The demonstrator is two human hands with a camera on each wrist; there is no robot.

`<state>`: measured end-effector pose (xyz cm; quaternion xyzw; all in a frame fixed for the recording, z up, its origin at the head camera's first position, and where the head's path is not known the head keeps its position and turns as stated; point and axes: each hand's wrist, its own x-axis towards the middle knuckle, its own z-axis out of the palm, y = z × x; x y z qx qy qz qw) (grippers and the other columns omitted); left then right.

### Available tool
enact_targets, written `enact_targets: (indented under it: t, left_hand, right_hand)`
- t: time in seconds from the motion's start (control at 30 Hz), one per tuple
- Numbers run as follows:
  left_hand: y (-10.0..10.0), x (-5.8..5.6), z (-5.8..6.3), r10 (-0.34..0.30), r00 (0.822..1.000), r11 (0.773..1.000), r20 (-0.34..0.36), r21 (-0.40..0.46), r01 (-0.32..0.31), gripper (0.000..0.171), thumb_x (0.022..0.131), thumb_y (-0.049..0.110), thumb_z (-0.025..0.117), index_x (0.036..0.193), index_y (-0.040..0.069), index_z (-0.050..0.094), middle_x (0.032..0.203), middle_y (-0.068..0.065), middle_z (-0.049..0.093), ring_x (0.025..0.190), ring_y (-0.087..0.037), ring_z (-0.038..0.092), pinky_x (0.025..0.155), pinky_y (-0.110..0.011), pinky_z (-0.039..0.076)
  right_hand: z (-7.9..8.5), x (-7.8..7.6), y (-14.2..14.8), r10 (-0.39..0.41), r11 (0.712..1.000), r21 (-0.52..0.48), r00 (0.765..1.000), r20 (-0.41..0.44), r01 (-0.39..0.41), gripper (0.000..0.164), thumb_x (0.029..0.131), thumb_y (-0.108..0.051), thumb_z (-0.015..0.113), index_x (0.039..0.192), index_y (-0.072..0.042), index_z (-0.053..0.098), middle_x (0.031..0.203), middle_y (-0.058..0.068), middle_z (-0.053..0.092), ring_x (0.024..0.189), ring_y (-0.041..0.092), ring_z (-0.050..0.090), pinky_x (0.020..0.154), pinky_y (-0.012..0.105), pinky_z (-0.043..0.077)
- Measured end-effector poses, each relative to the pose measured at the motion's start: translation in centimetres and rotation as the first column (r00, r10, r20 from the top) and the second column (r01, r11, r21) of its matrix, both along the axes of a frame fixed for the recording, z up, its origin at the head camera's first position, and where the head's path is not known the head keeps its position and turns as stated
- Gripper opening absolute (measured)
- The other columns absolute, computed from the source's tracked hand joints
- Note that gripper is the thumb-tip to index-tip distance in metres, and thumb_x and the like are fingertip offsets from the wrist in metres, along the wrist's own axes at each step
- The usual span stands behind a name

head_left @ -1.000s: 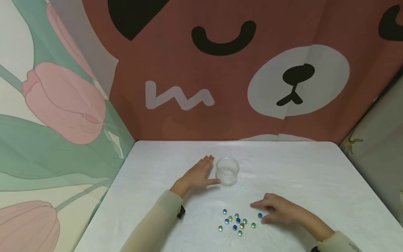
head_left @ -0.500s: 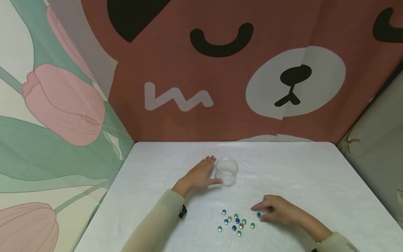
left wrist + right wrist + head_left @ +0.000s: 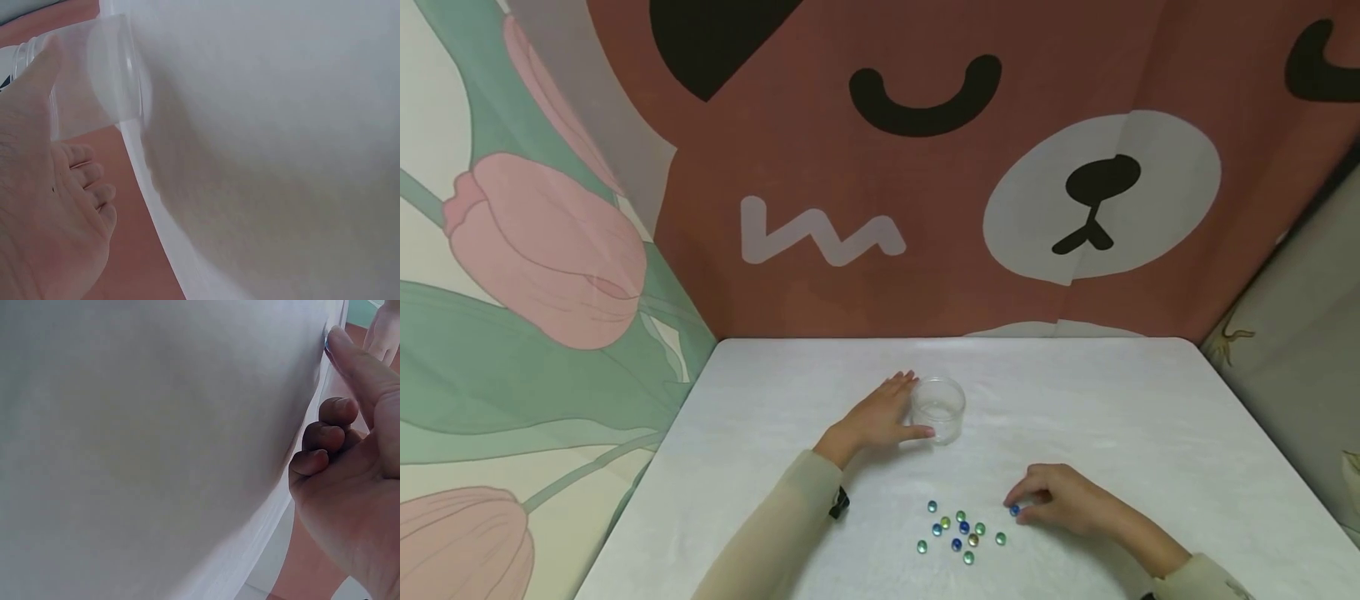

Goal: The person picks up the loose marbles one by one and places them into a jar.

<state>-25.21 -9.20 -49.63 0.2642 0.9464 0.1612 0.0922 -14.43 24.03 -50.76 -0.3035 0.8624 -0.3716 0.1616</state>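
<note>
A clear, round plastic jar (image 3: 938,408) stands upright on the white table. My left hand (image 3: 874,421) lies along its left side, fingers extended behind and thumb across the front. In the left wrist view the thumb overlaps the jar (image 3: 94,81), while the other fingers of the left hand (image 3: 56,212) are below it. My right hand (image 3: 1063,498) pinches a blue glass marble (image 3: 1015,510) at the table surface between thumb and index finger. In the right wrist view, the right hand (image 3: 356,462) has its other fingers curled, and the marble is mostly hidden.
Several green, blue, yellowish and amber glass marbles (image 3: 965,527) lie scattered left of the right hand, nearer the front than the jar. The white table (image 3: 1075,392) ends at a brown bear-print cloth (image 3: 820,292) behind and a tulip-print cloth (image 3: 550,250) at left.
My right thumb and index finger have come together around the blue marble. My left hand has moved slightly right, its thumb now further across the jar's front. The other marbles stay put.
</note>
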Motion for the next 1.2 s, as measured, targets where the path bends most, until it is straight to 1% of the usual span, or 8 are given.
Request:
enact_targets:
  t: [0.3, 0.53, 0.67, 0.8, 0.9, 1.1, 1.2]
  left_hand:
    - [0.4, 0.1, 0.2, -0.001, 1.0, 1.0, 0.002, -0.006, 0.001, 0.103, 0.088, 0.071, 0.061, 0.162, 0.009, 0.023, 0.169, -0.008, 0.019, 0.157, -0.024, 0.012, 0.127, -0.037, 0.012]
    - [0.5, 0.2, 0.3, 0.004, 1.0, 1.0, 0.02, 0.007, -0.004, 0.103, 0.089, 0.071, 0.06, 0.162, 0.01, 0.022, 0.169, -0.006, 0.019, 0.157, -0.023, 0.012, 0.127, -0.038, 0.012]
    - [0.4, 0.1, 0.0, 0.004, 1.0, 1.0, 0.011, -0.002, -0.004, 0.104, 0.089, 0.073, 0.058, 0.162, 0.009, 0.022, 0.169, -0.006, 0.02, 0.157, -0.024, 0.012, 0.127, -0.039, 0.014]
    - [0.3, 0.0, -0.3, 0.001, 1.0, 1.0, 0.001, -0.005, -0.001, 0.105, 0.088, 0.075, 0.057, 0.162, 0.009, 0.023, 0.169, -0.007, 0.021, 0.157, -0.024, 0.013, 0.127, -0.04, 0.014]
    - [0.2, -0.1, -0.4, -0.003, 1.0, 1.0, 0.002, 0.001, 0.003, 0.106, 0.088, 0.076, 0.057, 0.162, 0.009, 0.023, 0.169, -0.006, 0.02, 0.157, -0.024, 0.012, 0.127, -0.039, 0.014]
    - [0.2, 0.0, -0.3, -0.003, 1.0, 1.0, 0.01, 0.007, 0.002, 0.107, 0.087, 0.077, 0.055, 0.162, 0.009, 0.021, 0.169, -0.005, 0.018, 0.157, -0.022, 0.01, 0.127, -0.04, 0.014]
    - [0.2, 0.0, -0.3, -0.002, 1.0, 1.0, 0.008, 0.006, 0.002, 0.107, 0.087, 0.078, 0.054, 0.162, 0.01, 0.02, 0.169, -0.005, 0.017, 0.157, -0.022, 0.01, 0.127, -0.041, 0.014]
  right_hand:
    - [0.1, 0.0, -0.1, 0.013, 1.0, -0.02, 1.0, 0.004, -0.013, 0.02, 0.089, -0.03, 0.077, 0.106, -0.02, 0.079, 0.083, -0.016, 0.058, 0.072, -0.002, 0.048, 0.061, 0.021, 0.047]
    - [0.9, 0.0, -0.3, -0.029, 1.0, 0.008, 1.0, 0.007, 0.028, 0.02, 0.09, -0.03, 0.077, 0.107, -0.021, 0.08, 0.078, -0.015, 0.054, 0.068, -0.001, 0.045, 0.058, 0.02, 0.044]
    - [1.2, -0.1, -0.5, -0.038, 0.999, 0.001, 0.999, 0.014, 0.038, 0.021, 0.09, -0.029, 0.077, 0.108, -0.02, 0.079, 0.077, -0.013, 0.053, 0.067, -0.001, 0.045, 0.057, 0.021, 0.042]
    - [1.2, -0.1, -0.6, -0.052, 0.999, 0.005, 0.999, 0.006, 0.052, 0.02, 0.09, -0.027, 0.077, 0.108, -0.02, 0.079, 0.075, -0.013, 0.052, 0.067, -0.001, 0.044, 0.057, 0.02, 0.042]
    - [1.2, -0.4, -0.7, -0.056, 0.998, 0.015, 0.998, -0.015, 0.056, 0.018, 0.091, -0.027, 0.076, 0.108, -0.02, 0.079, 0.075, -0.013, 0.051, 0.067, -0.001, 0.044, 0.057, 0.02, 0.043]
    - [1.2, -0.8, -1.1, -0.069, 0.997, 0.035, 0.997, -0.027, 0.07, 0.018, 0.092, -0.028, 0.075, 0.109, -0.021, 0.078, 0.075, -0.013, 0.052, 0.067, -0.001, 0.046, 0.058, 0.02, 0.044]
    - [1.3, -1.0, -1.4, -0.07, 0.997, 0.019, 0.997, -0.034, 0.07, 0.019, 0.093, -0.029, 0.074, 0.109, -0.02, 0.078, 0.075, -0.013, 0.053, 0.067, 0.0, 0.047, 0.057, 0.02, 0.045]
